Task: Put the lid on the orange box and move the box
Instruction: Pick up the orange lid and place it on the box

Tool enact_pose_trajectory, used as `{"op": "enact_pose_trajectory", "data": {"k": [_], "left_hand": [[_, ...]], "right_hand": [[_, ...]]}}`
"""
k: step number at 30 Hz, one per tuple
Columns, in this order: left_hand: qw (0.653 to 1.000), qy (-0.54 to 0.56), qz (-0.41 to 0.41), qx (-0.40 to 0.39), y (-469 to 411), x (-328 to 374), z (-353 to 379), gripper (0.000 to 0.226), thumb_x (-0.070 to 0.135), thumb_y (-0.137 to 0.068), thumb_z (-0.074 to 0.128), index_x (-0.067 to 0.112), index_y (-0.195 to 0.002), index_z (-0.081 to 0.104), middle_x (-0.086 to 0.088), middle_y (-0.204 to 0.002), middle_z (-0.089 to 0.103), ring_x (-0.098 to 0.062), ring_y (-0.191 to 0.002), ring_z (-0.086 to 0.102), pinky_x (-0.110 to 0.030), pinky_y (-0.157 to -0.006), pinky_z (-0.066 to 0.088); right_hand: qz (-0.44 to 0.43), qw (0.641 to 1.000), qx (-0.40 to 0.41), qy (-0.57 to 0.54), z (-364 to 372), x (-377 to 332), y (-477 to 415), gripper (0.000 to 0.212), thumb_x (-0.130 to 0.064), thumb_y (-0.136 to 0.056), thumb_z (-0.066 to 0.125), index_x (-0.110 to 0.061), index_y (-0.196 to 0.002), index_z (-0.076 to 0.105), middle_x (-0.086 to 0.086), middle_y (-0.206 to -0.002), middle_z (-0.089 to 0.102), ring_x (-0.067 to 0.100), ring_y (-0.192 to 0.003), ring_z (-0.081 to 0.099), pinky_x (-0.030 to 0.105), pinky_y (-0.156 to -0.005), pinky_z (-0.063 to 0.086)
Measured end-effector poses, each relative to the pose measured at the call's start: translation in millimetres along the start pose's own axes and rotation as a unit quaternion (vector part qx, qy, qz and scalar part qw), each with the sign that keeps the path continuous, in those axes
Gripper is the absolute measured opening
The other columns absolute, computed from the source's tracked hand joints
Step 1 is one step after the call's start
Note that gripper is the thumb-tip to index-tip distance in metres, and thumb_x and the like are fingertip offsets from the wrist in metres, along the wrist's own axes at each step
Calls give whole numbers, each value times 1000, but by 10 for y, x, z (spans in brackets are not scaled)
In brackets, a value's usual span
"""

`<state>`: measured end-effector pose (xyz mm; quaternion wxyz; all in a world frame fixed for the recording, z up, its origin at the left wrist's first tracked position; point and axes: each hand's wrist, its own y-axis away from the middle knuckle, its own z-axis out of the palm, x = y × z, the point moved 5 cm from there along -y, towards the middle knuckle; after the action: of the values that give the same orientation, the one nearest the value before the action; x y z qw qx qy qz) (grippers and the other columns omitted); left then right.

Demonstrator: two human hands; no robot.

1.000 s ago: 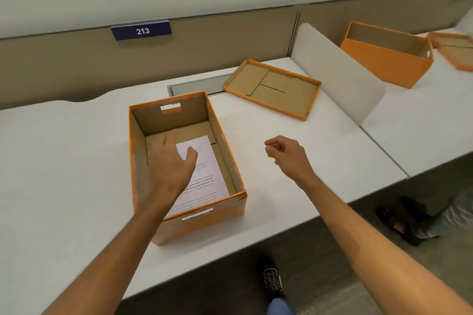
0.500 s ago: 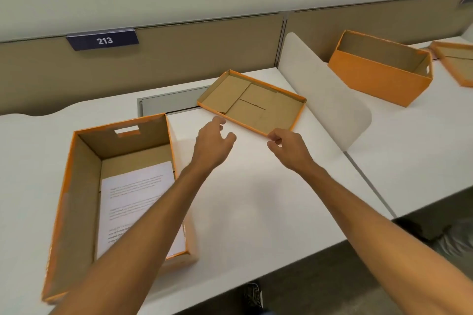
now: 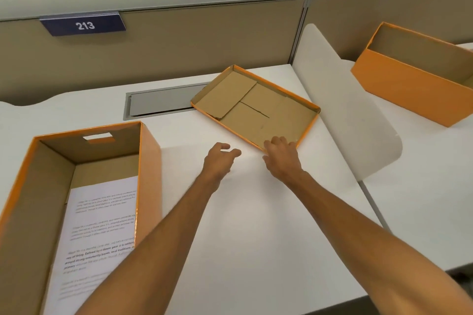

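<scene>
A: In the head view, where is the lid (image 3: 256, 107)?

B: It lies upside down on the white desk (image 3: 256, 225), brown inside facing up, near the grey cable hatch (image 3: 163, 102) and the white divider (image 3: 340, 100).

A: And the hands?

B: The right hand (image 3: 281, 156) has its fingers on the lid's near corner; whether they grip it cannot be told. The left hand (image 3: 220, 158) hovers loosely spread just beside the lid, holding nothing.

A: The orange box (image 3: 148, 161)?

B: At the left, uncovered, with a printed sheet (image 3: 102, 225) inside. A second orange box (image 3: 409, 89) stands beyond the divider.
</scene>
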<state>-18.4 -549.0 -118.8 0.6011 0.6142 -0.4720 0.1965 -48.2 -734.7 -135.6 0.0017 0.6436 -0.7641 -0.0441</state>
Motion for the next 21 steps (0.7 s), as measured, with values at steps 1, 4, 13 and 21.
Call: {"op": "enact_pose_trajectory", "data": {"k": [1, 4, 13, 21], "left_hand": [[1000, 16, -5, -1, -47, -18, 33, 45, 29, -89, 68, 15, -130, 55, -11, -125, 62, -26, -113, 64, -46, -100, 53], [998, 61, -22, -10, -169, -64, 123, 43, 28, -91, 67, 13, -129, 55, -10, -126, 62, -25, -110, 66, -42, -93, 56], [979, 183, -64, -60, -355, 4, 356, 50, 42, -98, 58, 10, -137, 50, -14, -136, 55, -32, -122, 59, -46, -100, 53], [969, 227, -39, -88, -391, 428, 494, 54, 42, -105, 42, 18, -153, 39, -9, -155, 44, -36, -134, 50, -54, -109, 45]], "right_hand": [[0, 1000, -1, 12, 36, -3, -31, 27, -20, -97, 59, -9, -122, 61, 12, -122, 61, 33, -116, 53, 46, -92, 40], [-5, 999, 3, 47, 125, -17, -93, 24, -9, -95, 56, -10, -118, 60, 10, -120, 60, 31, -113, 53, 43, -85, 41], [-39, 995, 76, -51, -53, 26, -191, 25, 3, -89, 43, -2, -109, 58, 18, -105, 66, 38, -99, 60, 43, -77, 44], [-59, 951, 203, -225, -1074, 149, -149, 13, -20, -97, 60, -10, -104, 54, 4, -93, 64, 20, -65, 59, 29, -56, 51]]}}
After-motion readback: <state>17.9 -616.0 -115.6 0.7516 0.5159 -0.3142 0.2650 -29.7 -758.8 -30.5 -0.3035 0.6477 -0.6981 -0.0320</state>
